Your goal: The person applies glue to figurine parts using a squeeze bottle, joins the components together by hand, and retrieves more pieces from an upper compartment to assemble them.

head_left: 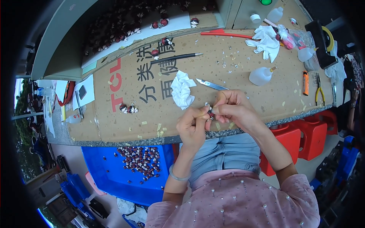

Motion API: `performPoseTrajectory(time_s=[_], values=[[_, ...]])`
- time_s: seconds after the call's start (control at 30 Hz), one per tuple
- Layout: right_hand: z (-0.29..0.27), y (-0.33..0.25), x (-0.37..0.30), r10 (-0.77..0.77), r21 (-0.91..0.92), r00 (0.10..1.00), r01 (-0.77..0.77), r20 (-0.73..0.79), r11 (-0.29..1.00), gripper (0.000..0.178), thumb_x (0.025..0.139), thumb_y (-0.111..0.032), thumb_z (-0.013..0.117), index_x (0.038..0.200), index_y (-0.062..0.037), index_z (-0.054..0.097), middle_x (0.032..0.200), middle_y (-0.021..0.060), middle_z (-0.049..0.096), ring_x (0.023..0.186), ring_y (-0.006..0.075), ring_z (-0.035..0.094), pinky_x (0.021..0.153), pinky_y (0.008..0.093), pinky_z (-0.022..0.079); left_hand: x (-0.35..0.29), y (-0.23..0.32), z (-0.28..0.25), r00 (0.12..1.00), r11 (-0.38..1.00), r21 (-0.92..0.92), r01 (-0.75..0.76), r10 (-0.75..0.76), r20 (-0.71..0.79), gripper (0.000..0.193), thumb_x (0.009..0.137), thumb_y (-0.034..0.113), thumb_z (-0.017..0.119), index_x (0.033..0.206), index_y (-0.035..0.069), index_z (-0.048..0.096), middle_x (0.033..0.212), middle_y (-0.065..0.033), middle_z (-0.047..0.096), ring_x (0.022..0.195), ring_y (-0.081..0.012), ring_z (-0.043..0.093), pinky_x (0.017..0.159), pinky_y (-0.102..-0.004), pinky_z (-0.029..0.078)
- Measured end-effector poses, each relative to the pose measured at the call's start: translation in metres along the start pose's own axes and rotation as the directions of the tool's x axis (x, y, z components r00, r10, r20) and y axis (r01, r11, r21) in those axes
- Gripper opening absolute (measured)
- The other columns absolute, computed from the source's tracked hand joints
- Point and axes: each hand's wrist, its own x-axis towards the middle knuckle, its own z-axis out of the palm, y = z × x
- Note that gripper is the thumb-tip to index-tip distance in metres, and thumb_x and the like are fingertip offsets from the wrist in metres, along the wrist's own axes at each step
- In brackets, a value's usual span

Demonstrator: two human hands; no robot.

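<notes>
Close to the bench's front edge, both hands meet around a small figurine [211, 113] with a dark red head and a bit of metal on it. My left hand [191, 123] pinches it from the left, and my right hand [236, 109] grips it from the right between thumb and fingers. Fingertips cover much of the figurine. Just beyond the hands lies a craft knife [213, 84] with a silver blade. A crumpled white cloth [183, 90] rests to the left of the knife. Two similar figurines [128, 108] lie together farther left.
A blue bin [114, 182] with many figurines stands below the bench at left. More figurines fill the shelf [178, 22]. On the cardboard [148, 114] lie a black pen [178, 57], a white squeeze bottle [261, 76], an orange lighter [305, 83] and yellow-handled pliers [320, 91]. Red stools [283, 142] stand right.
</notes>
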Motion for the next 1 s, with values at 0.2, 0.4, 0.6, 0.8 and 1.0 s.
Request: performPoseTrajectory(time_s=[0.2, 0.4, 0.6, 0.8, 1.0], values=[[-0.0007, -0.0021, 0.0011, 0.045, 0.016, 0.999, -0.045, 0.000, 0.999, 0.011, 0.078, -0.003, 0.061, 0.071, -0.0041, 0.052, 0.060, 0.0033, 0.055, 0.050, 0.0078, 0.051, 0.043, 0.0201, 0.032, -0.0004, -0.0005, 0.0007, 1.000, 0.999, -0.037, 0.028, -0.029, -0.009, 0.008, 0.086, -0.010, 0.051, 0.084, -0.006, 0.059, 0.065, -0.0039, 0.052, 0.050, -0.0058, 0.048, 0.042, -0.0194, 0.034], [-0.0025, -0.0001, 0.0009, 0.039, 0.034, 0.999, -0.040, 0.030, 0.999, 0.012, 0.078, -0.003, 0.062, 0.071, -0.0044, 0.052, 0.062, 0.0018, 0.055, 0.051, 0.0073, 0.051, 0.043, 0.0198, 0.031, -0.0007, -0.0006, -0.0008, 1.000, 1.000, -0.015, 0.005, -0.005, 0.008, 0.010, 0.086, -0.010, 0.051, 0.084, -0.006, 0.060, 0.063, -0.0043, 0.053, 0.050, -0.0062, 0.048, 0.042, -0.0196, 0.035], [-0.0039, -0.0002, 0.0000, 0.022, 0.024, 0.998, -0.023, 0.051, 0.999, 0.011, 0.078, -0.002, 0.061, 0.072, -0.0037, 0.053, 0.064, 0.0022, 0.055, 0.052, 0.0072, 0.051, 0.044, 0.0196, 0.032, -0.0021, -0.0025, -0.0008, 0.999, 0.998, 0.044, -0.051, 0.051, 0.013, 0.012, 0.085, -0.012, 0.050, 0.087, -0.006, 0.061, 0.060, -0.0050, 0.055, 0.049, -0.0069, 0.049, 0.043, -0.0202, 0.037], [-0.0081, 0.0042, -0.0005, -0.023, 0.042, 0.997, 0.020, 0.071, 0.999, 0.008, 0.079, -0.001, 0.062, 0.074, -0.0023, 0.055, 0.064, 0.0036, 0.058, 0.053, 0.0065, 0.052, 0.047, 0.0194, 0.035, -0.0020, -0.0051, 0.0000, 0.993, 0.990, 0.074, -0.119, 0.117, 0.028, 0.017, 0.084, -0.014, 0.049, 0.091, -0.006, 0.062, 0.060, -0.0055, 0.056, 0.048, -0.0082, 0.050, 0.043, -0.0210, 0.038], [-0.0057, 0.0045, -0.0017, -0.036, 0.091, 0.996, 0.029, 0.077, 0.995, 0.008, 0.082, -0.004, 0.062, 0.076, -0.0022, 0.058, 0.063, 0.0028, 0.059, 0.055, 0.0052, 0.053, 0.049, 0.0186, 0.037, -0.0025, -0.0067, -0.0008, 0.992, 0.989, 0.072, -0.125, 0.124, 0.021, 0.018, 0.083, -0.014, 0.048, 0.092, -0.006, 0.061, 0.059, -0.0058, 0.056, 0.047, -0.0087, 0.050, 0.043, -0.0210, 0.038]])
